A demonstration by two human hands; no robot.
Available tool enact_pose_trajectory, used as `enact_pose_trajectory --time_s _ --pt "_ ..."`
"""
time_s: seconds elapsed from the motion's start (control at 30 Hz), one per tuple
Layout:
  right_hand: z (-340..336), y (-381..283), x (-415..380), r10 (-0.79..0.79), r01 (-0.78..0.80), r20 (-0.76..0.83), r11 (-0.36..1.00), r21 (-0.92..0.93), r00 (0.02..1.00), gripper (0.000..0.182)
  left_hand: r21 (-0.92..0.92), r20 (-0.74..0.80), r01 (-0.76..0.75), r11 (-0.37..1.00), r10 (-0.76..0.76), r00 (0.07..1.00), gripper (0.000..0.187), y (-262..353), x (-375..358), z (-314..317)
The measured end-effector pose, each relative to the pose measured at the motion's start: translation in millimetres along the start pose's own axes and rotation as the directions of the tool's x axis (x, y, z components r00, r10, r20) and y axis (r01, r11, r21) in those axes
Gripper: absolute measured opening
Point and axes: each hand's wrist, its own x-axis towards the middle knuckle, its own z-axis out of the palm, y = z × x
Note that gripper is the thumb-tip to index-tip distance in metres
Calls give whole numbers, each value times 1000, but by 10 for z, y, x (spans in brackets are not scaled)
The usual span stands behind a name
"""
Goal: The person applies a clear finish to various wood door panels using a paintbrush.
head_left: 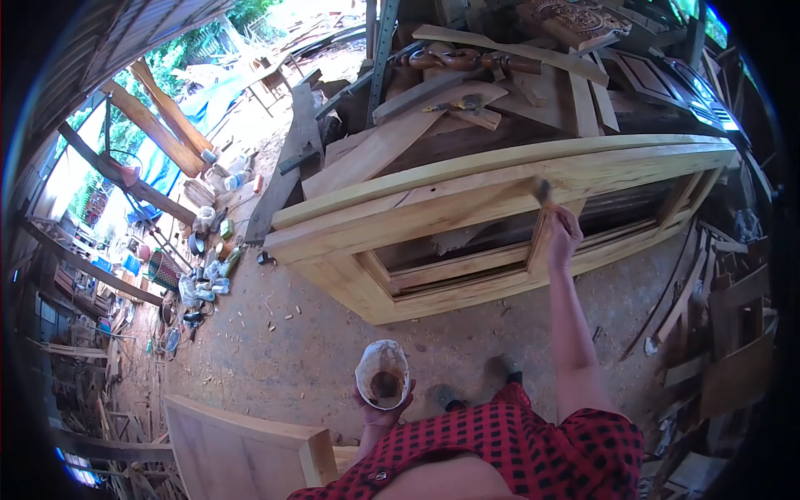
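Note:
My right hand (565, 233) is closed around a paintbrush (544, 193), its dark bristles on the upper rail of a pale wooden frame (467, 198). The frame lies tilted on a bench, with rectangular openings and a vertical bar between them, just beside that hand. Lower down, my left hand (379, 417) holds up a white cut-open container (364, 367) with its fingers wrapped about the underside. Some brown liquid sits in the bottom of the container, and brown streaks mark its inner wall.
Behind the frame, loose boards (383, 150) and a carved wood piece (575, 21) are piled up. A wooden panel (250, 450) stands close at my left. Bottles and cans (204, 283) crowd the floor at left; scrap wood (742, 308) leans at right.

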Motion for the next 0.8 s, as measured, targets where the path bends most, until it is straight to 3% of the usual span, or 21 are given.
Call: enact_pose_trajectory --time_s 0.07,0.1,0.17,0.23,0.3,0.37,0.47,0.63,0.7,0.8 --pt "-144 77 31 -211 183 -171 969 -167 962 9 -48 92 18 999 -13 996 89 5 -16 43" --pt "-119 80 -23 -211 185 -171 970 -157 962 9 -33 103 6 999 -2 995 90 7 -38 121" --pt "27 115 -258 -214 145 -125 898 -416 969 11 -13 113 -16 1000 18 993 91 19 -47 201" --pt "138 361 -496 -291 332 161 796 -506 943 15 34 101 -53 998 49 994 96 -32 -24 245" --pt "409 271 -812 -208 360 343 805 -472 916 17 64 114 -83 994 75 991 97 -130 15 450" --pt "475 253 -883 -67 274 483 886 -373 873 17 102 125 -109 989 96 988 98 -266 74 678" --pt "461 245 -680 12 171 534 941 -293 846 16 129 114 -133 983 119 986 99 -468 186 922" --pt "-320 108 204 -41 210 377 882 -421 926 10 96 191 -68 993 48 980 95 -782 450 1139" --pt "-779 -118 586 51 36 203 913 -405 978 8 135 222 -45 990 14 975 90 -891 543 1300" --pt "-1492 -215 1227 -207 160 -84 910 -382 975 13 145 250 42 989 -77 965 81 -1004 725 1471"
